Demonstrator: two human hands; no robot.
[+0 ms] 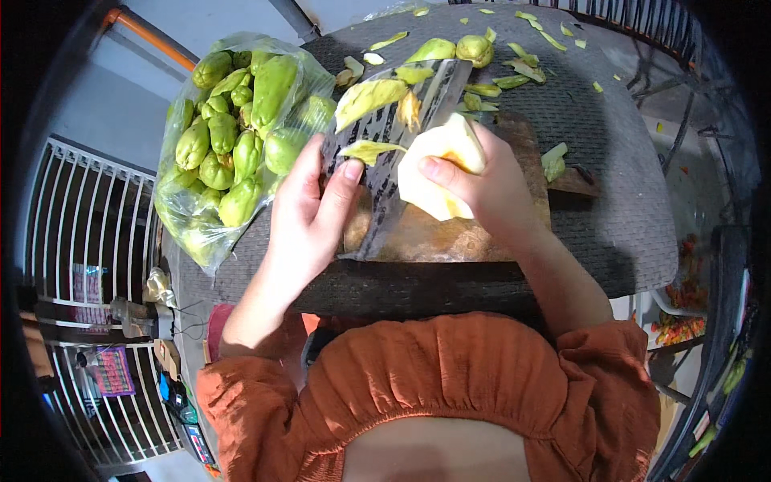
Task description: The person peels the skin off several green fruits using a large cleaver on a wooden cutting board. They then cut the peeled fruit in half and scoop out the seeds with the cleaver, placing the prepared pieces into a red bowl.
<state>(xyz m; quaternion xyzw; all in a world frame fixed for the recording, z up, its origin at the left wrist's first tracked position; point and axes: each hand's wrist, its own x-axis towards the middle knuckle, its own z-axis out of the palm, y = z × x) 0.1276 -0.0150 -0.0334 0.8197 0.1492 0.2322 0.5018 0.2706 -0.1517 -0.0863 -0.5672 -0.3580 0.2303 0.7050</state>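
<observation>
My right hand (482,175) grips a peeled, pale chayote (443,165), its thumb across the near face. To the left of it, my left hand (316,199) holds a see-through plastic piece (376,208), tilted; whether it is a sheet or a container, I cannot tell. Yellow-green peels (370,102) lie against the plastic, one of them just beside my left thumb. Below both hands is a wooden cutting board (458,238), partly covered by the plastic and the chayote. The left fingers are mostly hidden behind the plastic.
A clear plastic bag (208,241) full of green chayotes (223,132) stands at the table's left. Two loose chayotes (476,51) lie at the back among scattered peels (524,69). Right of the board, a wooden piece (572,182) rests on the dark textured table (608,235).
</observation>
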